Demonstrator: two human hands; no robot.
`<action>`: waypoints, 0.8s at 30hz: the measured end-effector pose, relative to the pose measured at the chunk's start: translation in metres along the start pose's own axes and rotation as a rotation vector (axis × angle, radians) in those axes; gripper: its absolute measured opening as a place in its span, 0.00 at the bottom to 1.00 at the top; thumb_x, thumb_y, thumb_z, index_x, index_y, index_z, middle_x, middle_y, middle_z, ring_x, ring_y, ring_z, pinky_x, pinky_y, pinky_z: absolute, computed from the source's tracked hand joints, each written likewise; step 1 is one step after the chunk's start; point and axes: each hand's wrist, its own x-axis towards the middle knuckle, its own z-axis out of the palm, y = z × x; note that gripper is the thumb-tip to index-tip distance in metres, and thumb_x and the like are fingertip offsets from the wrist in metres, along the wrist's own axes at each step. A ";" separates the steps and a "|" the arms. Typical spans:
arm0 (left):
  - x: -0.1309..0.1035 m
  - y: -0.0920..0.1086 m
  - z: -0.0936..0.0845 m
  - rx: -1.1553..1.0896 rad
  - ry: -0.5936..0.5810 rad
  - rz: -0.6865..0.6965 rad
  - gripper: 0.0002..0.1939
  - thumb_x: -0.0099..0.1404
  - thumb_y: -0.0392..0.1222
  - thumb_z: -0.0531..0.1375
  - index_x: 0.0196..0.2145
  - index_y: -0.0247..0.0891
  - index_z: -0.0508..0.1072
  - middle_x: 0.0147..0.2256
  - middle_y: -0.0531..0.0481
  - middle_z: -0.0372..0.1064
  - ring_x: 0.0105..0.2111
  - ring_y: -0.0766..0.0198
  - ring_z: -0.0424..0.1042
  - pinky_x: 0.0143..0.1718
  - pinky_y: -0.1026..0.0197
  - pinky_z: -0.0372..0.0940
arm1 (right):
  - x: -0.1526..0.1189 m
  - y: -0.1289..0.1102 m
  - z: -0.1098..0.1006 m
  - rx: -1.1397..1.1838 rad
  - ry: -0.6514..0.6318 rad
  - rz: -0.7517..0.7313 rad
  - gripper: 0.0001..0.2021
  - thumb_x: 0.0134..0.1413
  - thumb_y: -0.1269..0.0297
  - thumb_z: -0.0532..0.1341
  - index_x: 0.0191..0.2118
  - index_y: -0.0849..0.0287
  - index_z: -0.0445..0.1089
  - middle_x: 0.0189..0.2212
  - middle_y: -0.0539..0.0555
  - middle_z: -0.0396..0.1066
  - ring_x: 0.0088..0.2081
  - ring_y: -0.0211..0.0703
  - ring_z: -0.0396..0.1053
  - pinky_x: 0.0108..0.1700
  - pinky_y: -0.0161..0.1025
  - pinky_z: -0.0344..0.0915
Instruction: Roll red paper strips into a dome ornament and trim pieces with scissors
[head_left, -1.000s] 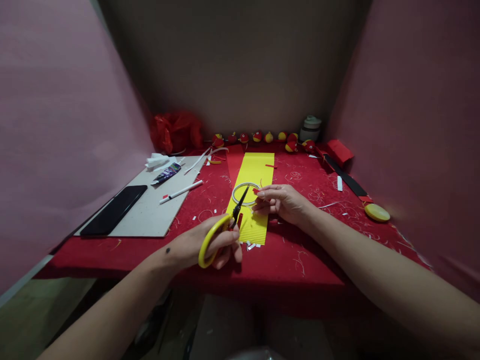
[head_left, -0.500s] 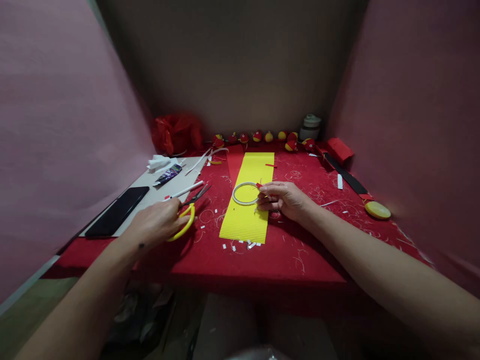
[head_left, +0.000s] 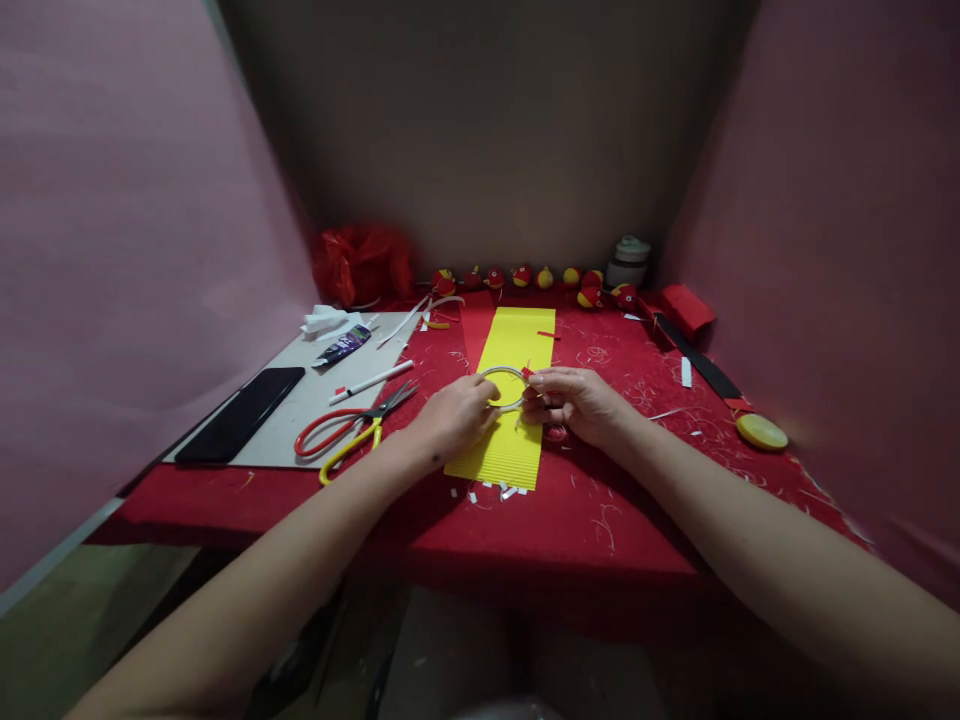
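A thin white ring lies over a long yellow corrugated sheet on the red table. My left hand pinches the ring's left side. My right hand holds its right side, where a small red piece is attached. Scissors with one red and one yellow handle loop lie to the left of my left hand, with no hand on them.
A grey board at the left carries a black phone, a white pen and a glue tube. Red and yellow balls line the back edge beside a red bag. A yellow disc lies at the right.
My left hand carried the scissors leftward, set them down by the grey board, and came back to grip the ring. My right hand stayed on the ring.
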 end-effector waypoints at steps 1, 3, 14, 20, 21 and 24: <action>0.007 0.005 0.005 0.002 -0.018 -0.001 0.12 0.63 0.42 0.52 0.40 0.33 0.70 0.40 0.40 0.67 0.37 0.57 0.67 0.35 0.59 0.59 | 0.001 0.000 -0.001 0.005 0.008 0.001 0.07 0.39 0.66 0.67 0.28 0.62 0.72 0.27 0.55 0.69 0.28 0.40 0.67 0.36 0.43 0.69; 0.015 0.009 0.008 0.019 -0.050 -0.018 0.12 0.62 0.43 0.53 0.39 0.34 0.70 0.40 0.39 0.67 0.36 0.55 0.68 0.33 0.58 0.58 | 0.002 0.001 -0.002 0.016 0.026 -0.005 0.08 0.38 0.67 0.68 0.28 0.62 0.71 0.26 0.55 0.68 0.28 0.40 0.67 0.35 0.43 0.69; -0.004 -0.008 -0.017 0.133 -0.121 -0.104 0.09 0.59 0.38 0.51 0.33 0.38 0.70 0.28 0.46 0.70 0.27 0.62 0.67 0.25 0.63 0.51 | 0.001 0.000 0.005 0.029 0.094 -0.029 0.07 0.35 0.68 0.68 0.25 0.61 0.71 0.25 0.54 0.68 0.30 0.42 0.67 0.33 0.41 0.68; -0.008 -0.014 -0.017 -0.056 -0.082 -0.132 0.11 0.61 0.46 0.51 0.29 0.37 0.68 0.24 0.50 0.68 0.22 0.67 0.62 0.23 0.65 0.49 | 0.005 0.001 0.002 0.114 0.102 -0.047 0.07 0.35 0.68 0.68 0.26 0.60 0.71 0.25 0.55 0.69 0.31 0.44 0.68 0.36 0.44 0.68; -0.008 -0.015 -0.017 -0.052 -0.068 -0.138 0.13 0.61 0.48 0.51 0.28 0.37 0.68 0.23 0.50 0.67 0.22 0.67 0.62 0.23 0.64 0.49 | 0.005 0.000 0.002 0.142 0.102 -0.067 0.08 0.35 0.68 0.68 0.26 0.60 0.71 0.25 0.55 0.69 0.32 0.44 0.68 0.36 0.44 0.68; -0.010 -0.013 -0.019 -0.021 -0.032 -0.144 0.14 0.61 0.50 0.52 0.27 0.38 0.68 0.22 0.51 0.66 0.21 0.68 0.60 0.23 0.64 0.48 | 0.004 -0.006 0.002 0.233 0.102 -0.145 0.08 0.36 0.67 0.68 0.28 0.59 0.71 0.26 0.53 0.69 0.34 0.45 0.68 0.37 0.46 0.69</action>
